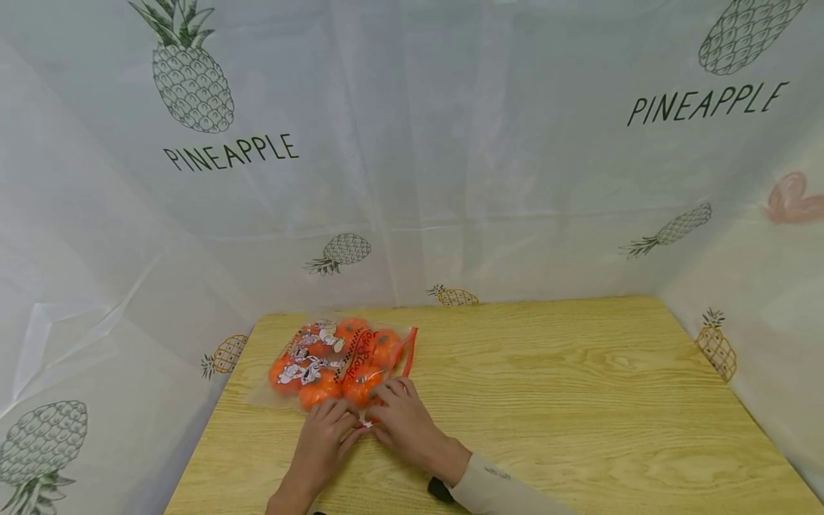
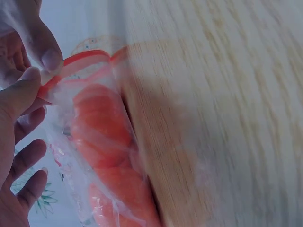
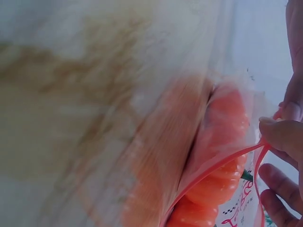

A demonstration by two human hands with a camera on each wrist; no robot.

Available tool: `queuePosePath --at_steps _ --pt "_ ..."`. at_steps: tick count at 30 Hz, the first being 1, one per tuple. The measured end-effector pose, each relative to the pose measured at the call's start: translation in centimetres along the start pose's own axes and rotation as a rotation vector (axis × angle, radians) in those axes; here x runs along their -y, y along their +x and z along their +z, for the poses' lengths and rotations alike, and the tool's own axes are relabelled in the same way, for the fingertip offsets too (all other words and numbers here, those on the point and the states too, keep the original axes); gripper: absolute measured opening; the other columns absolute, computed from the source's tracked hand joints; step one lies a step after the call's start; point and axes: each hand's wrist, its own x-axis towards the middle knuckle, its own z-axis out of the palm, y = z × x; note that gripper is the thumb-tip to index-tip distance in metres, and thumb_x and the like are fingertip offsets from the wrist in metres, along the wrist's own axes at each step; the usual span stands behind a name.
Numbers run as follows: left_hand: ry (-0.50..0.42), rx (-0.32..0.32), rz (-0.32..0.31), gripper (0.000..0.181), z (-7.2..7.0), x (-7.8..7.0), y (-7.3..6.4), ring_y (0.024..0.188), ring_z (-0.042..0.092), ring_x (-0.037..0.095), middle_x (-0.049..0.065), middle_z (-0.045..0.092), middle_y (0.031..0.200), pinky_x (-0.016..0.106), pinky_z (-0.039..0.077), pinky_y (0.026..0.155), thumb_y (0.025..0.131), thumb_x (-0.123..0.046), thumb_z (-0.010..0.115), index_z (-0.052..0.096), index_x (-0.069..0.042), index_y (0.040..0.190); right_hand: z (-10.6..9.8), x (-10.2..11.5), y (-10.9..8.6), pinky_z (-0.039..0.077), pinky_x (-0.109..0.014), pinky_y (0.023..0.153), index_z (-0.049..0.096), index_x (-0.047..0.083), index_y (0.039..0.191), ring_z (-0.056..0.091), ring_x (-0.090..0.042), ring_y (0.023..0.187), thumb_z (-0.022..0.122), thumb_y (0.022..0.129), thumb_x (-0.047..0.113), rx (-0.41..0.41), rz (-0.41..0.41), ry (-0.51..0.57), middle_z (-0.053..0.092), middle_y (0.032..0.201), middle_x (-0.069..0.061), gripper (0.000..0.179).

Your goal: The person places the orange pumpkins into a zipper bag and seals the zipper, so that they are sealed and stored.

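Observation:
A clear zip bag (image 1: 355, 357) printed with cartoon figures and red lettering lies at the left of the table. Inside it are several small orange pumpkins (image 1: 320, 390). Its red zip edge (image 1: 410, 350) runs along the right side and gapes toward the far end. My left hand (image 1: 325, 438) pinches the near end of this edge between thumb and finger, the other fingers spread in the left wrist view. Right beside it, my right hand (image 1: 408, 427) pinches the red strip (image 3: 222, 163) too. In the right wrist view, the two strips part from the pinched corner.
The wood-grain table (image 1: 547, 386) extends to the right of the bag. White sheeting (image 1: 450, 179) with pineapple prints hangs behind it and at both sides. A small black object (image 1: 440, 491) shows by the right wrist.

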Motion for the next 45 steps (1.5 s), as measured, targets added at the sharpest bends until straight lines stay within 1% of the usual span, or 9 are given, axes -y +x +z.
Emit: queuePosePath --at_steps 7,14,22,24,30,35,39,42,45 --pt "-0.040 0.008 0.006 0.023 0.3 -0.2 -0.1 0.093 0.059 0.014 -0.009 0.067 0.096 0.030 0.044 0.086 0.098 -0.036 0.067 0.071 -0.021 0.082 0.2 0.0 -0.1 0.040 -0.039 0.108 0.079 0.031 0.092 0.057 -0.013 0.112 0.087 0.088 0.036 -0.014 -0.027 -0.013 0.067 0.114 0.012 0.010" --pt "-0.058 0.044 0.037 0.015 0.3 -0.3 0.1 0.096 0.061 0.013 -0.010 0.066 0.097 0.033 0.045 0.083 0.096 -0.028 0.072 0.070 -0.021 0.083 0.0 -0.2 -0.1 0.041 -0.040 0.110 0.080 0.031 0.093 0.058 -0.012 0.112 0.086 0.088 0.040 -0.014 -0.043 -0.010 0.067 0.113 0.012 0.012" --pt "-0.015 0.046 0.096 0.019 0.1 -0.3 0.2 0.098 0.061 0.016 -0.009 0.067 0.101 0.034 0.046 0.084 0.102 -0.028 0.066 0.070 -0.019 0.085 -0.3 -0.5 0.0 0.040 -0.040 0.111 0.080 0.030 0.094 0.057 -0.012 0.113 0.083 0.090 0.040 0.015 -0.034 0.003 0.067 0.114 0.013 0.010" --pt "-0.009 0.039 0.107 0.025 0.1 -0.3 0.2 0.097 0.061 0.016 -0.008 0.067 0.101 0.034 0.046 0.084 0.105 -0.029 0.062 0.070 -0.019 0.084 -0.4 -0.5 0.0 0.040 -0.041 0.112 0.079 0.030 0.093 0.057 -0.013 0.117 0.082 0.091 0.038 0.025 -0.026 0.013 0.067 0.114 0.012 0.009" --pt "0.015 0.028 0.104 0.049 -0.1 -0.5 0.4 0.096 0.061 0.016 -0.007 0.067 0.101 0.035 0.047 0.083 0.115 -0.038 0.037 0.069 -0.019 0.084 -0.5 -1.0 0.2 0.040 -0.043 0.112 0.078 0.030 0.088 0.057 -0.016 0.123 0.085 0.088 0.035 0.010 -0.003 0.029 0.067 0.112 0.011 0.009" --pt "0.036 0.025 0.068 0.052 0.0 -0.4 0.3 0.094 0.062 0.016 -0.006 0.067 0.099 0.036 0.048 0.081 0.116 -0.044 0.032 0.066 -0.020 0.084 -0.2 -1.3 0.1 0.041 -0.043 0.111 0.079 0.031 0.088 0.058 -0.016 0.119 0.085 0.087 0.037 0.011 -0.001 0.034 0.066 0.112 0.010 0.008" --pt "0.041 0.035 0.026 0.050 0.2 -0.3 0.3 0.093 0.061 0.016 -0.006 0.067 0.099 0.037 0.049 0.082 0.114 -0.048 0.037 0.067 -0.021 0.084 -0.2 -1.3 0.0 0.041 -0.043 0.110 0.079 0.030 0.089 0.058 -0.016 0.120 0.084 0.090 0.035 0.010 -0.010 0.055 0.066 0.113 0.009 0.007" --pt "0.029 0.040 0.018 0.035 0.3 -0.4 0.3 0.093 0.061 0.016 -0.005 0.067 0.098 0.036 0.048 0.083 0.109 -0.042 0.056 0.069 -0.021 0.085 -0.1 -1.3 -0.1 0.042 -0.043 0.110 0.079 0.029 0.091 0.058 -0.017 0.122 0.083 0.091 0.033 0.003 -0.023 0.072 0.066 0.113 0.009 0.006" --pt "0.017 0.041 0.029 0.015 0.3 -0.4 0.4 0.094 0.061 0.016 -0.005 0.067 0.099 0.035 0.047 0.085 0.096 -0.030 0.071 0.069 -0.020 0.085 -0.1 -1.3 -0.2 0.043 -0.043 0.109 0.078 0.029 0.092 0.058 -0.016 0.121 0.083 0.091 0.034 -0.008 -0.032 0.077 0.066 0.113 0.009 0.007"
